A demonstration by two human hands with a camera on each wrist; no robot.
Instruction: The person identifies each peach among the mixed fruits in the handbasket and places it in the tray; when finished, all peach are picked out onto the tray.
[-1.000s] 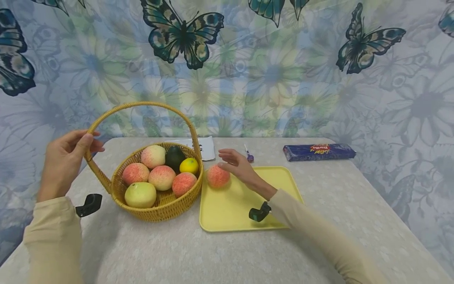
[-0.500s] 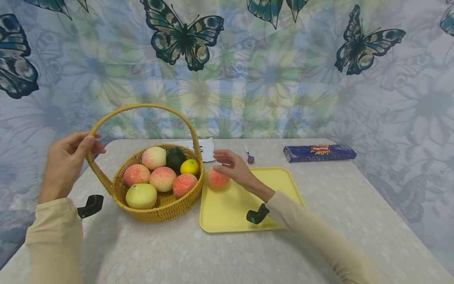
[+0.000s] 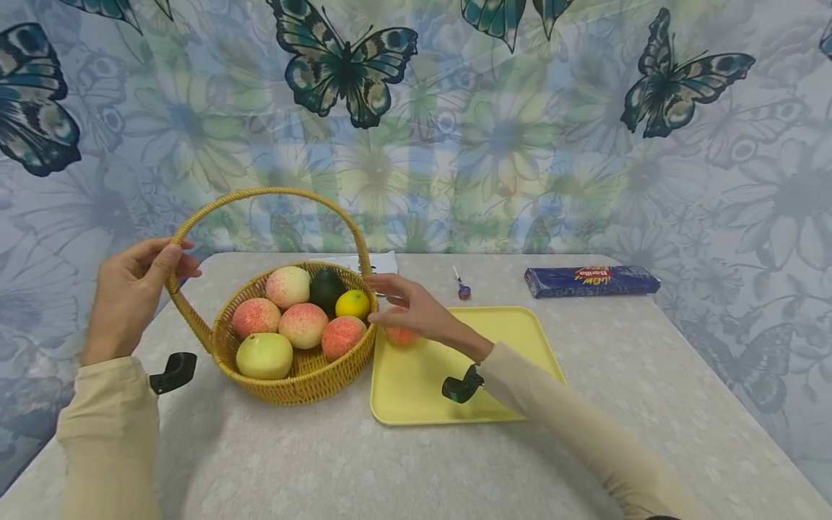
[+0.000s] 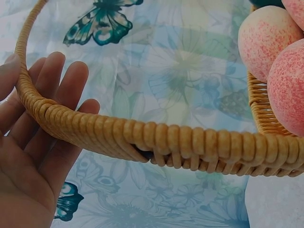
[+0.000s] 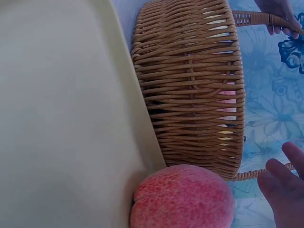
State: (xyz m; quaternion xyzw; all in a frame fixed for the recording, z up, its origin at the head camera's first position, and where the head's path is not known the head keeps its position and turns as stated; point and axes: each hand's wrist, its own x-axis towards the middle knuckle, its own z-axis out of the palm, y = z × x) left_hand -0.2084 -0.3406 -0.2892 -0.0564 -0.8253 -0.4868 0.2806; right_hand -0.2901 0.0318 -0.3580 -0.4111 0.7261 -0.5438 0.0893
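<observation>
The woven basket (image 3: 295, 391) stood upright on the table (image 3: 292, 469), with its right side just beside the yellow tray (image 3: 416, 401). In it lay four peaches (image 3: 304, 325), a dark green fruit (image 3: 327, 291), a small yellow fruit (image 3: 353, 305) and a big pale green fruit (image 3: 264, 356). A lone peach (image 5: 185, 199) was on the tray. The left grip (image 3: 133, 296) pinched the left side of the tall handle (image 3: 273, 191), thumb on one side and fingers on the other. The right grip (image 3: 416, 310) was spread out at the handle's right foot, thumb and fingers apart; I could not tell if it touched.

The basket looked light by itself, but the fruit likely made it heavier. The handle seemed stiff, and its bumpy wrap did not look slippery. The basket's side might have bent a bit under a hard squeeze. Both sides of the handle, held equally high, seemed the best place, to keep it level. The fruit looked loose, so a tilt could have made it roll.
</observation>
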